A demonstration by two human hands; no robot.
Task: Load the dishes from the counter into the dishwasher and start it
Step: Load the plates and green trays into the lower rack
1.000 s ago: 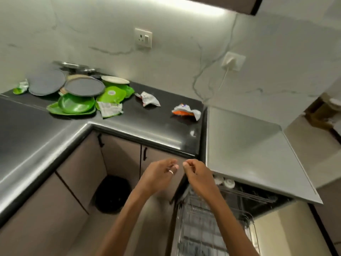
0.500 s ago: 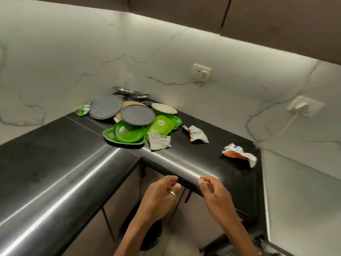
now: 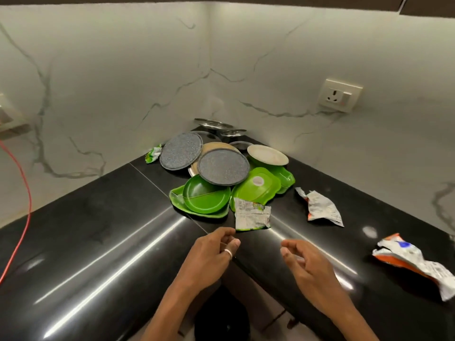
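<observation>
A heap of dishes lies in the corner of the black counter (image 3: pixel 98 217). It holds a round green bowl (image 3: pixel 206 196) on a green leaf-shaped tray (image 3: pixel 177 195), a green square plate (image 3: pixel 257 187), two grey speckled plates (image 3: pixel 222 166) (image 3: pixel 181 151), a cream plate (image 3: pixel 267 155) and steel dishes (image 3: pixel 214 123) at the back. My left hand (image 3: pixel 211 257) hovers over the counter's front edge, fingers loosely curled, holding nothing. My right hand (image 3: pixel 305 269) hangs beside it, relaxed and empty. The dishwasher is out of view.
Crumpled wrappers lie on the counter: one (image 3: pixel 251 214) just beyond my left hand, a silver one (image 3: pixel 320 209) to the right, an orange and white one (image 3: pixel 413 264) at the far right, a green one (image 3: pixel 153 155) by the wall. A red cord (image 3: pixel 24 205) hangs at left. A socket (image 3: pixel 339 94) sits on the wall.
My view has swung left and up, away from the open dishwasher, toward the dish pile. Both hands have moved apart and closer to the dishes.
</observation>
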